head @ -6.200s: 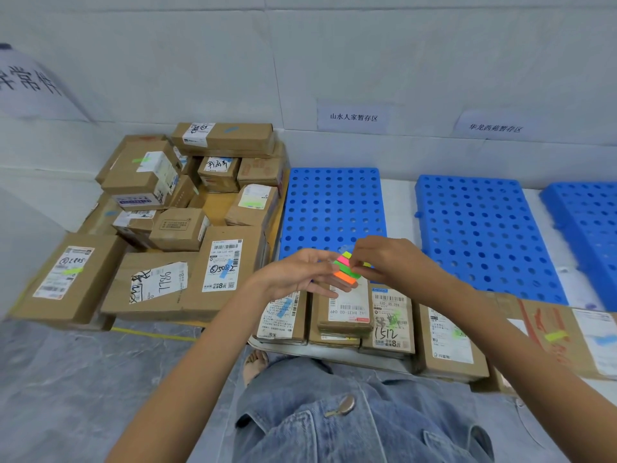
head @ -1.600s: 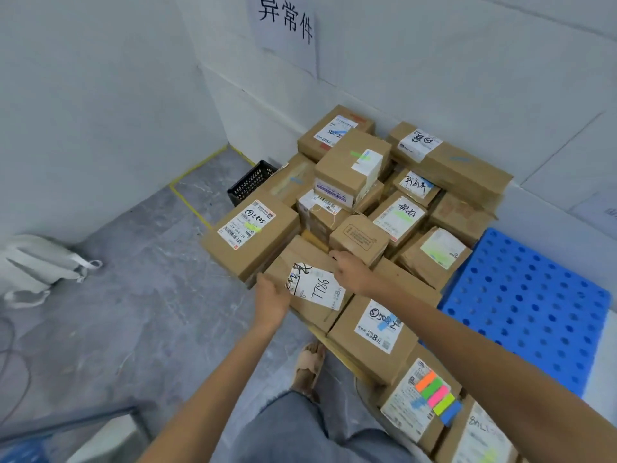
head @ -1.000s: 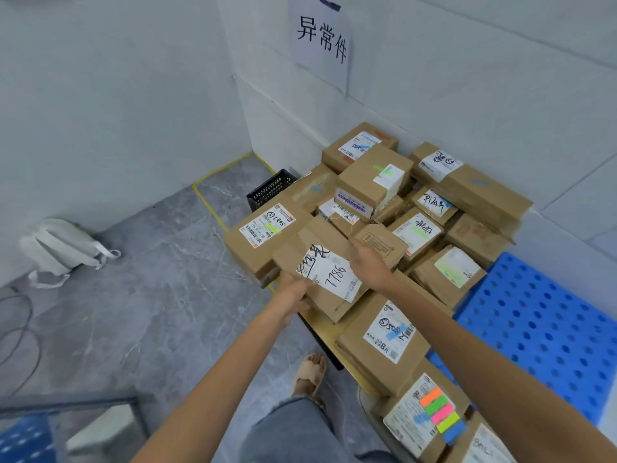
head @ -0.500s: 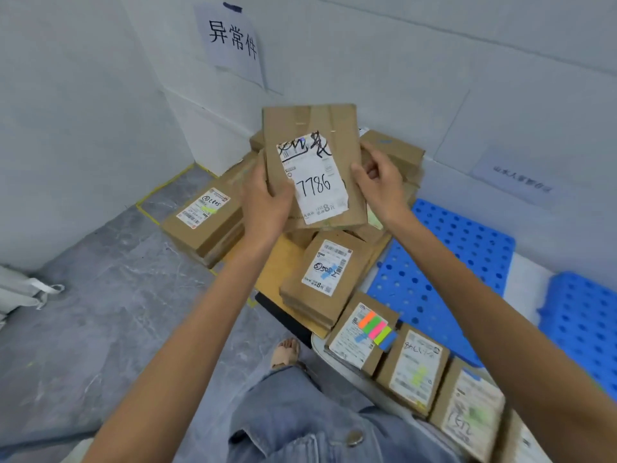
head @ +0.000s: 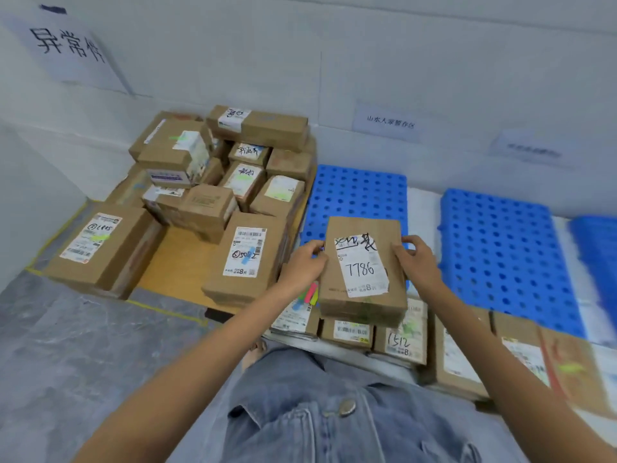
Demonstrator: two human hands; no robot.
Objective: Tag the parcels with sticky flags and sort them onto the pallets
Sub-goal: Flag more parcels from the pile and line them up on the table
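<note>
Head view, the only view on file: I hold the flat brown cardboard parcel (head: 362, 269), white label marked 7786 facing up, by its two long edges. My left hand (head: 305, 265) is curled round the left edge and my right hand (head: 419, 262) pinches the right edge, so both are clamped on it. Its long axis runs straight away from me toward the wall, and it sits centred between the hands, neither one nearer. It lies over the row of brown label-up parcels (head: 400, 342) in front of my knees; whether it rests on them or hangs just above them I cannot tell. Directly beyond its far edge is the blue perforated plastic pallet (head: 360, 192); the second blue perforated pallet (head: 500, 248) lies off to the right. I see no flag on this parcel's label. The pad of pink and yellow-green sticky flags (head: 312, 294) shows just beside my left wrist, partly covered by the parcel's left edge. In my judgement the left hand is better placed to reach it, once the parcel is shifted off. The heap of brown cardboard boxes (head: 217, 182) stands to the left, clear of the way to either pallet
</note>
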